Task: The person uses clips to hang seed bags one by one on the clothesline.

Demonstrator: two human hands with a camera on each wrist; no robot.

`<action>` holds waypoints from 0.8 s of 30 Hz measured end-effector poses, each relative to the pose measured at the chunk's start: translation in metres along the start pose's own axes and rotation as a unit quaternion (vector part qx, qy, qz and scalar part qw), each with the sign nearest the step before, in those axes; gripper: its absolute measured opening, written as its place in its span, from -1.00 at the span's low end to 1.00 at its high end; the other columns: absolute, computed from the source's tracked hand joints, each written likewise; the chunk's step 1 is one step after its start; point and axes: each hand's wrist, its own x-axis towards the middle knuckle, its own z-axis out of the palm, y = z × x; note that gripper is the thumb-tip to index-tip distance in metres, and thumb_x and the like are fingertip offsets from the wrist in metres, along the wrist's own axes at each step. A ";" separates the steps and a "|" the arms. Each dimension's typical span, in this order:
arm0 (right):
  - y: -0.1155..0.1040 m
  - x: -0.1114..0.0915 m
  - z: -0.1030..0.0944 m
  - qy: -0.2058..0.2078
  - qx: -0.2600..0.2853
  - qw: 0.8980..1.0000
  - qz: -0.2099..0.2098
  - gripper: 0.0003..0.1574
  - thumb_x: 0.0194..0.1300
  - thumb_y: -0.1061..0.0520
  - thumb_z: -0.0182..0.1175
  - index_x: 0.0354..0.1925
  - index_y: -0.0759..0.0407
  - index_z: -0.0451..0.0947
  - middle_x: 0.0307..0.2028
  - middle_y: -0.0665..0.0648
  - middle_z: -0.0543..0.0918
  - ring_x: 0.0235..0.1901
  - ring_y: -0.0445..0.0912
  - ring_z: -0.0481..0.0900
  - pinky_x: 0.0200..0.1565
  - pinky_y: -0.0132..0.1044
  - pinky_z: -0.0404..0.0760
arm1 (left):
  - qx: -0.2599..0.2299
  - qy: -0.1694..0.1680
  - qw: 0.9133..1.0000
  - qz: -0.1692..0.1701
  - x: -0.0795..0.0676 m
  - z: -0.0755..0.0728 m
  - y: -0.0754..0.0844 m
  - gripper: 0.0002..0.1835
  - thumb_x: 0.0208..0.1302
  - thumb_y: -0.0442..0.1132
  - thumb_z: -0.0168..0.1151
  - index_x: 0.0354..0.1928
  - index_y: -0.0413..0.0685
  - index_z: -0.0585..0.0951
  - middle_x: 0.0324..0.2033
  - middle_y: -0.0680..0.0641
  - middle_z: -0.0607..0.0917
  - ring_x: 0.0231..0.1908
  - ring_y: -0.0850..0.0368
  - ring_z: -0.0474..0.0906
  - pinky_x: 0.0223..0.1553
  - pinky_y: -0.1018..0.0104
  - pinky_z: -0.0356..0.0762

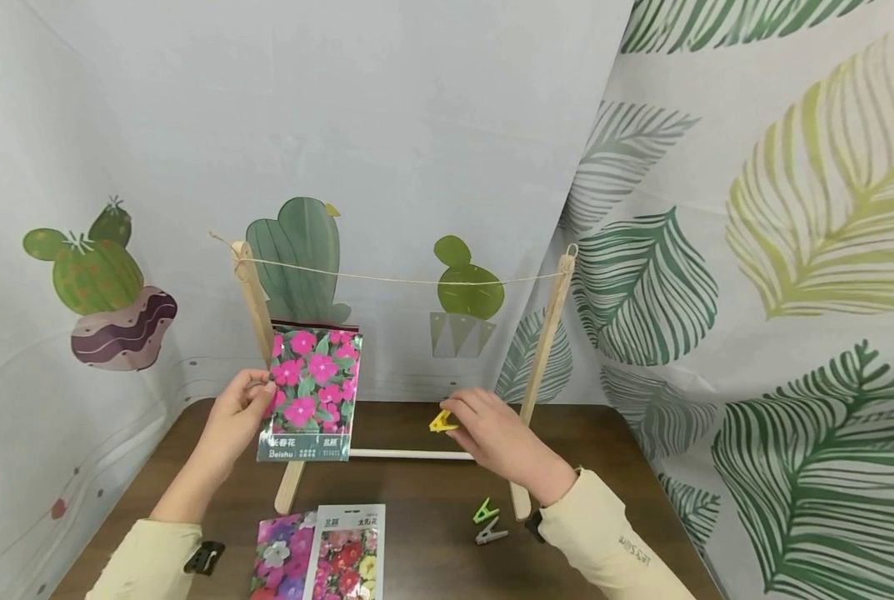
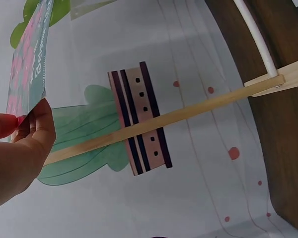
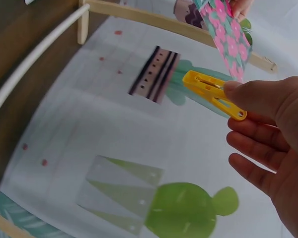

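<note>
A seed packet with pink flowers [image 1: 314, 392] is held upright by my left hand [image 1: 237, 415], which pinches its left edge between thumb and fingers. The packet hangs in the air below the string [image 1: 387, 278], near the left wooden post. In the right wrist view, my right hand [image 3: 275, 129] pinches a yellow clothespin [image 3: 208, 89] by one end, between thumb and forefinger. The same hand [image 1: 501, 440] is above the table toward the right post, apart from the packet and the string.
The string runs between two wooden posts [image 1: 546, 350], joined low down by a white rod [image 1: 412, 455]. Two more seed packets [image 1: 345, 550] [image 1: 285, 554] lie at the table's front. A green clothespin [image 1: 485, 511] and a grey clothespin [image 1: 491, 532] lie near the right post's foot.
</note>
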 end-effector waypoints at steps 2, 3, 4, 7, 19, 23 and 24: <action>0.004 0.005 -0.006 0.010 0.000 1.000 -0.006 -0.53 0.13 0.21 0.40 0.00 0.26 0.50 -0.10 0.13 0.56 -0.06 -0.01 0.53 0.00 -0.17 0.52 | -0.001 0.002 1.000 0.000 0.001 -0.003 0.003 -0.66 0.51 -0.11 -0.09 0.08 -0.26 0.35 -0.28 -0.16 0.67 -0.27 0.35 0.43 -0.21 0.49 0.37; 0.006 0.008 -0.009 0.015 0.000 1.000 -0.009 -0.53 0.13 0.21 0.40 0.00 0.26 0.50 -0.10 0.13 0.56 -0.06 -0.01 0.53 -0.01 -0.17 0.52 | -0.001 0.003 1.000 0.001 0.002 -0.004 0.004 -0.66 0.51 -0.11 -0.09 0.09 -0.26 0.35 -0.28 -0.15 0.66 -0.26 0.35 0.42 -0.21 0.49 0.37; 0.008 0.011 -0.012 0.020 0.001 1.000 -0.013 -0.53 0.13 0.21 0.41 0.00 0.26 0.50 -0.10 0.13 0.56 -0.06 -0.01 0.53 -0.02 -0.16 0.52 | -0.002 0.003 1.000 0.001 0.003 -0.006 0.006 -0.65 0.51 -0.12 -0.10 0.10 -0.27 0.34 -0.27 -0.14 0.66 -0.26 0.36 0.42 -0.21 0.49 0.37; 0.013 0.019 -0.020 0.031 -0.005 0.999 -0.024 -0.51 0.11 0.22 0.42 -0.01 0.26 0.49 -0.11 0.13 0.56 -0.07 0.00 0.54 -0.06 -0.14 0.54 | -0.004 0.006 1.000 0.002 0.006 -0.009 0.010 -0.64 0.51 -0.13 -0.09 0.13 -0.29 0.33 -0.23 -0.17 0.66 -0.24 0.35 0.40 -0.21 0.49 0.36; 0.026 0.053 -0.051 0.062 -0.012 0.996 -0.063 -0.52 0.11 0.25 0.41 -0.02 0.32 0.49 -0.10 0.19 0.56 -0.04 0.05 0.53 0.02 -0.12 0.51 | -0.023 0.004 1.000 0.004 0.015 -0.016 0.022 -0.62 0.51 -0.10 -0.11 0.11 -0.29 0.31 -0.28 -0.11 0.62 -0.25 0.28 0.40 -0.22 0.43 0.41; 0.030 0.067 -0.059 0.080 -0.008 0.993 -0.083 -0.50 0.08 0.27 0.42 -0.03 0.34 0.48 -0.10 0.20 0.56 -0.05 0.07 0.53 0.01 -0.10 0.51 | -0.052 -0.002 0.999 0.002 0.020 -0.019 0.026 -0.64 0.51 -0.12 -0.10 0.11 -0.30 0.29 -0.33 0.05 0.59 -0.29 0.30 0.43 -0.23 0.42 0.44; 0.031 0.071 -0.060 0.083 -0.008 0.993 -0.086 -0.50 0.07 0.28 0.43 -0.03 0.34 0.48 -0.09 0.20 0.56 -0.05 0.07 0.53 0.00 -0.10 0.51 | -0.058 -0.002 0.998 0.001 0.021 -0.020 0.026 -0.64 0.52 -0.12 -0.11 0.11 -0.30 0.29 -0.33 0.08 0.58 -0.29 0.30 0.43 -0.23 0.42 0.45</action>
